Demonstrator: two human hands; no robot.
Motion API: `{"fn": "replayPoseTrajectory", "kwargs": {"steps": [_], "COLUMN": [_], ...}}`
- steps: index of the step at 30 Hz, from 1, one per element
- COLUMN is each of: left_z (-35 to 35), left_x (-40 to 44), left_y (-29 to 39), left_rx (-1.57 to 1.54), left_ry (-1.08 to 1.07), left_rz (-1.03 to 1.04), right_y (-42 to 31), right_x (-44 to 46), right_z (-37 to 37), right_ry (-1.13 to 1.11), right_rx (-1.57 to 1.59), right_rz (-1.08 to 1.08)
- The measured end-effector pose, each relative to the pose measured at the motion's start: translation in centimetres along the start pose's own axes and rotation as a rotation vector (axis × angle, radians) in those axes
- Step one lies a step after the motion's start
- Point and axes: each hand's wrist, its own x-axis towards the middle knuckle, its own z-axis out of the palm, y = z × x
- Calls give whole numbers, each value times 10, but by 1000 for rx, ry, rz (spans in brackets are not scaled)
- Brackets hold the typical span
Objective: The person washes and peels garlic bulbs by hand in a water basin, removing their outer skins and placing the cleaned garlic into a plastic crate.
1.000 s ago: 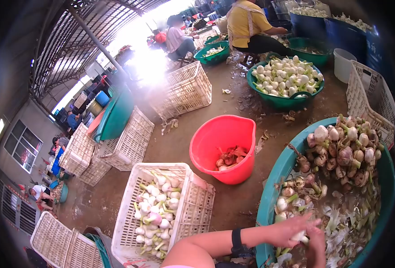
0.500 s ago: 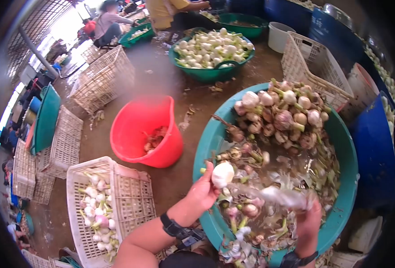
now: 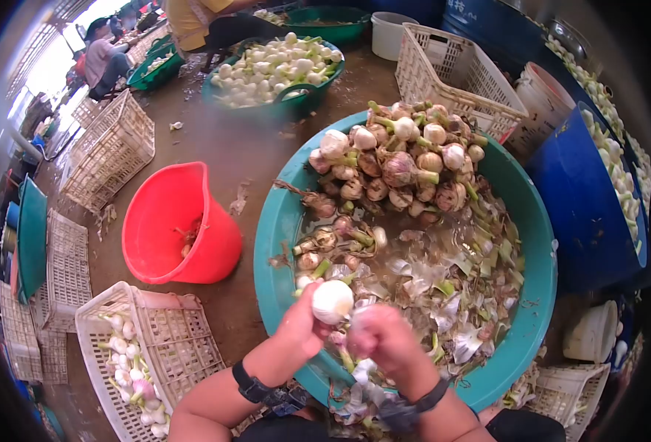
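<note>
My left hand is closed around a white garlic bulb over the near left side of a large teal tub. Just right of the bulb is my right hand, its fingers curled and blurred; what they hold, if anything, is hidden. Inside the tub, a heap of unpeeled garlic bulbs rises at the far side. Loose peel and leaf scraps lie in murky water nearer to me.
Left of the tub stands a red bucket with a few scraps inside. A white crate at lower left holds peeled bulbs. Behind are a green basin of garlic and another crate. Blue drums line the right; people sit farther back.
My right hand has swung left from the tub's right side to beside the bulb. The whitish blur near it is gone. My left hand still holds the bulb, and the view has shifted right.
</note>
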Motion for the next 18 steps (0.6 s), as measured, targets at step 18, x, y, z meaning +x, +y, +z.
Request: {"fn": "replayPoseTrajectory", "kwargs": {"steps": [18], "left_z": [-5], "left_x": [-4], "left_y": [2], "left_rx": [801], "left_ry": [-4], "left_rz": [450], "right_y": [-91], "right_x": [4], "right_z": [-90], "right_ry": [178], "right_rx": [-331], "right_rz": [-282]}}
